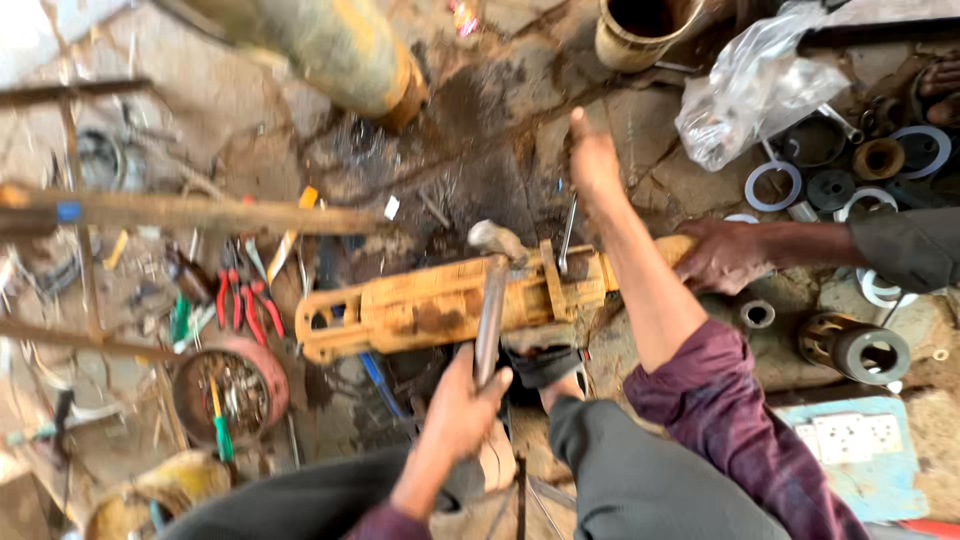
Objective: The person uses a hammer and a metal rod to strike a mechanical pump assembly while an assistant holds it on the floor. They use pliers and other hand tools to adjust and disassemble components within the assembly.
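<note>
My left hand [468,392] grips the metal handle of a hammer [490,305], whose head [497,238] lies over a long rusty yellow machine body [420,308] on the ground. My right hand [592,160], on a maroon-sleeved arm, reaches past the yellow body with its fingers curled and is blurred. I cannot make out anything held in it. A slim metal bar [567,232] stands on the yellow body just below that hand. Another person's hand [722,256] holds the right end of the yellow body.
Red-handled pliers [245,305] and a round tin of small parts [230,392] lie at the left. Metal rings [773,186], a plastic bag [755,85] and sleeves [855,348] sit at the right. A yellow cylinder [340,50] lies beyond. A blue socket board [850,440] is near my right knee.
</note>
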